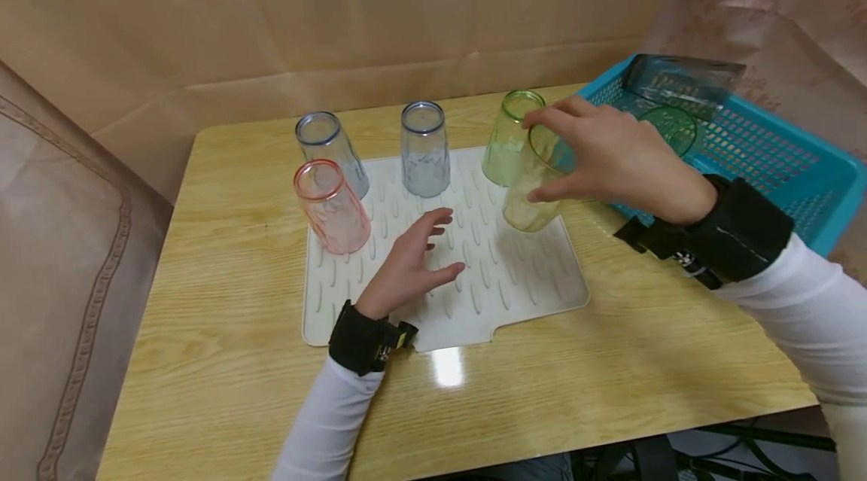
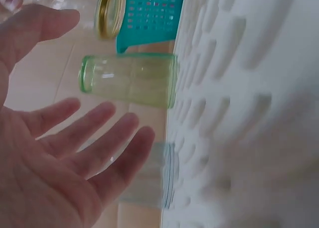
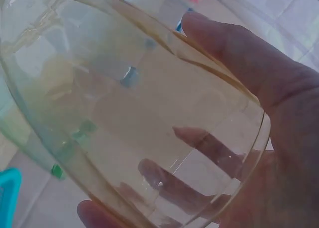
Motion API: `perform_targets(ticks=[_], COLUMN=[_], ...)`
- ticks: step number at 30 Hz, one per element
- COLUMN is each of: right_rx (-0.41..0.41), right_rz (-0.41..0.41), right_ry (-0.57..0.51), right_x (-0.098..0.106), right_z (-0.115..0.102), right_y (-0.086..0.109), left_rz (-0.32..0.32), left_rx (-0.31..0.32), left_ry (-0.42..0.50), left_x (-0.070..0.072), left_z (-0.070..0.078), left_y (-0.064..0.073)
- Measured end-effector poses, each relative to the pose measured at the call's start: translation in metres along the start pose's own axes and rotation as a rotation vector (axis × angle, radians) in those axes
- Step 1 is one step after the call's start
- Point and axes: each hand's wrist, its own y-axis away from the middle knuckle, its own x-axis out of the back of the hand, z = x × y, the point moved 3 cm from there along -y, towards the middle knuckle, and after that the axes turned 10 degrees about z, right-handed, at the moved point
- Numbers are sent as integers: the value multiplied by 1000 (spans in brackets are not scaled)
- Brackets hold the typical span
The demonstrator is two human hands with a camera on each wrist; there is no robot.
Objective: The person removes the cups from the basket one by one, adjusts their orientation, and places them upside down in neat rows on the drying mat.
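The right hand (image 1: 616, 153) grips a yellow glass (image 1: 535, 168), thumb on the near side and fingers wrapped round the far side. The glass is over the right part of a white mat (image 1: 528, 293), just in front of a green glass (image 1: 504, 142) and partly overlapping it from above; the left wrist view shows a gap between the glass and the mat. The left hand (image 1: 406, 270) is empty, held above the mat with its fingers spread loosely and its thumb apart, palm turned towards the right.

Each wrist wears a black strap (image 1: 359, 338) below a white sleeve (image 1: 328, 417). Beyond the left hand, a pink glass (image 1: 335, 217) stands at the mat's left edge, with a blue glass (image 1: 348, 165) just behind it. A second blue glass (image 1: 425, 153) stands near the mat's far edge, between that pair and the green glass.

The mat lies on a wood-grain surface (image 1: 223, 300). At its far right is a turquoise basket (image 1: 836, 187). A grey glass (image 1: 680, 82) lies tilted across the basket's far rim, with a dark green glass (image 1: 673, 127) beside it. Beige cloth (image 1: 339, 14) hangs behind everything.
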Motion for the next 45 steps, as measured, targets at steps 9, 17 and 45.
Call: perform_targets(ticks=[9,17,45], right_rx=[90,153,185], right_rz=[33,57,22], right_ry=[-44,-111,-279], right_x=[-16,-31,-46], right_z=[-25,-40,-39], right_y=[-4,-5,-5], left_rz=[49,74,130], left_rx=[-35,-6,-33], left_ry=[11,46,10], left_x=[-18,-22,-12], left_z=[7,5,-5], left_y=[-13,-13,-2])
